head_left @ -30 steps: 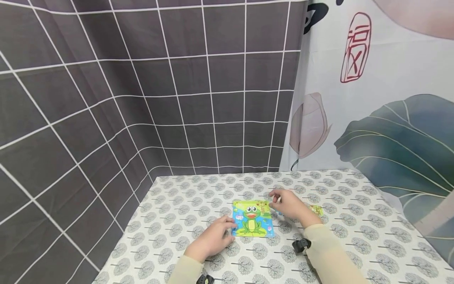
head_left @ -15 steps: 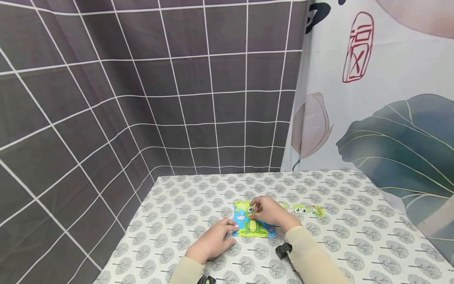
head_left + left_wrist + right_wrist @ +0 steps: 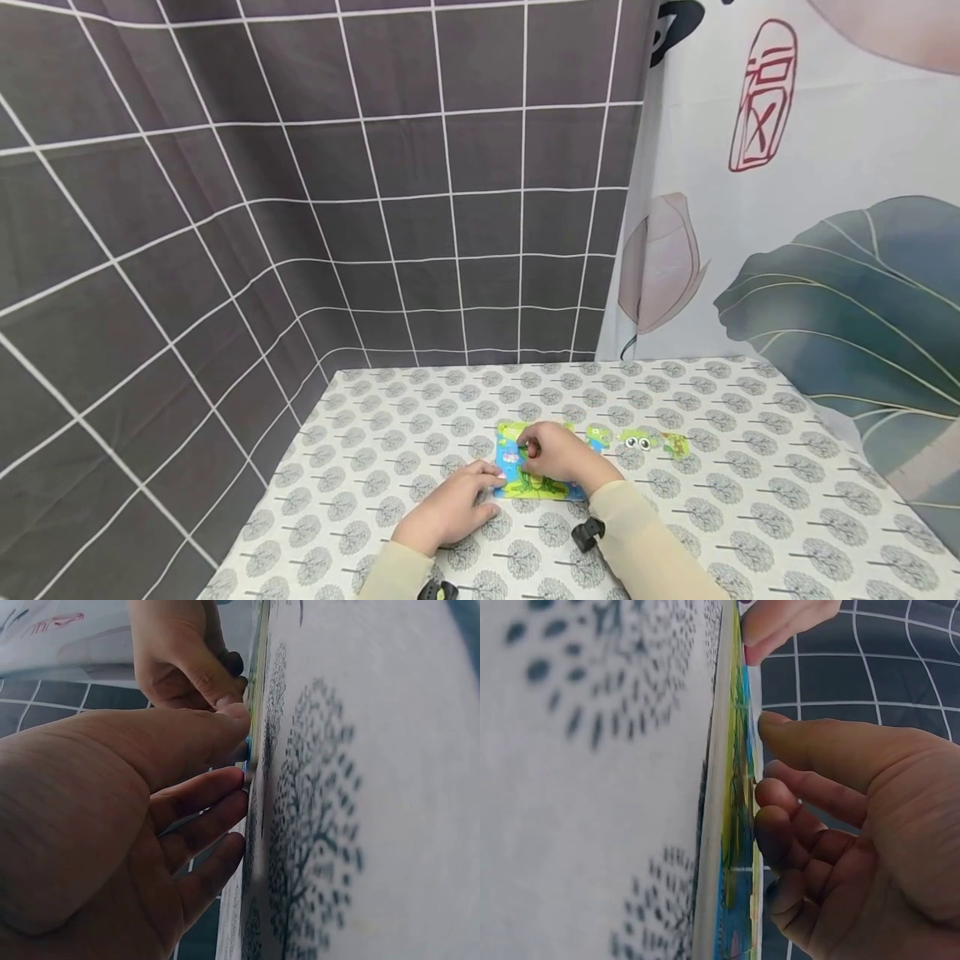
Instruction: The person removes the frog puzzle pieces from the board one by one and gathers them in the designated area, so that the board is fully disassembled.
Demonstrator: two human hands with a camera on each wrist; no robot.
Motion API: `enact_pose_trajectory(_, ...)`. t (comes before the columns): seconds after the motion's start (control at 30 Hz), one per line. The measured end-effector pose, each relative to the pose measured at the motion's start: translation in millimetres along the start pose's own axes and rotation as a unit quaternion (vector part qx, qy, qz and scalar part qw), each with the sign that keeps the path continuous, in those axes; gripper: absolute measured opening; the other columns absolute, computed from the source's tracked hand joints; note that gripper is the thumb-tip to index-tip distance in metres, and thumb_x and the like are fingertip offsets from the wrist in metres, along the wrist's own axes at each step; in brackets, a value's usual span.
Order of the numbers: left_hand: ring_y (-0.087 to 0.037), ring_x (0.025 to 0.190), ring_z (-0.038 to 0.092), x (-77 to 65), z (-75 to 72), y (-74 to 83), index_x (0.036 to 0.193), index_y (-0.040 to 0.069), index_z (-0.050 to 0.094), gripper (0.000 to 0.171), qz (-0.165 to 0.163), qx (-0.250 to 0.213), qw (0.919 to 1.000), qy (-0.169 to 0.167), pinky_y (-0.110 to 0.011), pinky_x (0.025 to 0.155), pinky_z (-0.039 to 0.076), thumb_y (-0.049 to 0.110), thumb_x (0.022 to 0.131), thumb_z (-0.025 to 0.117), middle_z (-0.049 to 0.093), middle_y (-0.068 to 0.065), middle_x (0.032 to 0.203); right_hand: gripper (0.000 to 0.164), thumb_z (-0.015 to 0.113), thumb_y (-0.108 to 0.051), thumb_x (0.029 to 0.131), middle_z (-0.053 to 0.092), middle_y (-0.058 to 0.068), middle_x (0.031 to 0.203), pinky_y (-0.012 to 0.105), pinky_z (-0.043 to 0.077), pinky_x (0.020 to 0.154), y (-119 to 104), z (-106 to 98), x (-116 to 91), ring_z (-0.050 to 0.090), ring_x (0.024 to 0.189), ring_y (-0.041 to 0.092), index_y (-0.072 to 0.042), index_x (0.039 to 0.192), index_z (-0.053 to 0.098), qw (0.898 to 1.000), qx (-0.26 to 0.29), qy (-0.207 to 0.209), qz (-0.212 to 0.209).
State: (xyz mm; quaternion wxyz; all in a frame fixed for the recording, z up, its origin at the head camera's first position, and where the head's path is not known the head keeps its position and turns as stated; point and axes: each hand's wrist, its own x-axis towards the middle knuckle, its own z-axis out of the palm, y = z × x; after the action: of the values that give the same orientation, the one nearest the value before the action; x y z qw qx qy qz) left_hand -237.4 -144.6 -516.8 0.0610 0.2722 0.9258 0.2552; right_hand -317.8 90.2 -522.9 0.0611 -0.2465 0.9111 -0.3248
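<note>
A square puzzle board with a green frog on blue lies flat on the tablecloth in the head view. My left hand rests at its left edge, fingers loosely spread. Fingertips touch that edge in the left wrist view. Over the middle of the board my right hand bends its fingers downward, hiding the frog's head. The right wrist view shows thumb and fingertips against the board's surface; whether a piece is between them I cannot tell. A puzzle piece with eyes lies to the right.
Beside the eyes piece are a yellow-green piece and a green-blue piece, nearer the board. A tree-print tablecloth covers the table. A dark gridded curtain hangs behind, meeting a white printed curtain on the right.
My right hand has moved left from the board's upper right corner to its middle, then slightly further left. This uncovered the pieces on the right. The left hand has hardly moved.
</note>
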Motion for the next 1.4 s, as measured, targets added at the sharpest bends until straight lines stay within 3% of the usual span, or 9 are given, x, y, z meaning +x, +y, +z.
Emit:
enact_pose_trajectory(0.5, -0.02, 0.133, 0.054, 0.4, 1.6, 0.4, 0.141, 0.014, 0.066, 0.045, 0.002, 0.013, 0.9999, 0.0, -0.042, 0.116, 0.045, 0.025, 0.098, 0.074, 0.058, 0.004, 0.142, 0.051, 0.088, -0.015, 0.084, 0.055, -0.002, 0.077, 0.035, 0.047, 0.068, -1.6, 2.6, -3.2, 0.048, 0.066, 0.013, 0.001, 0.129, 0.069, 1.0, 0.0, -0.005, 0.017)
enact_pose_trajectory(0.8, -0.02, 0.131, 0.054, 0.9, 1.8, 6.3, 0.142, 0.014, 0.066, 0.047, 0.008, 0.046, 0.9989, 0.002, -0.041, 0.115, 0.047, 0.028, 0.098, 0.074, 0.058, 0.003, 0.139, 0.046, 0.088, -0.016, 0.085, 0.055, -0.001, 0.077, 0.036, 0.047, 0.069, -2.5, 1.8, -3.9, 0.048, 0.066, 0.014, -0.002, 0.125, 0.071, 1.0, 0.0, -0.005, 0.028)
enact_pose_trajectory(1.4, -0.018, 0.132, 0.052, 1.4, 4.1, 10.0, 0.143, 0.016, 0.065, 0.049, 0.002, 0.064, 0.9979, 0.003, -0.039, 0.116, 0.044, 0.028, 0.097, 0.074, 0.056, 0.004, 0.141, 0.04, 0.089, -0.014, 0.083, 0.057, 0.001, 0.086, 0.035, 0.048, 0.067, -3.0, 1.9, -3.3, 0.051, 0.073, 0.016, -0.007, 0.117, 0.069, 1.0, 0.0, 0.006, 0.023)
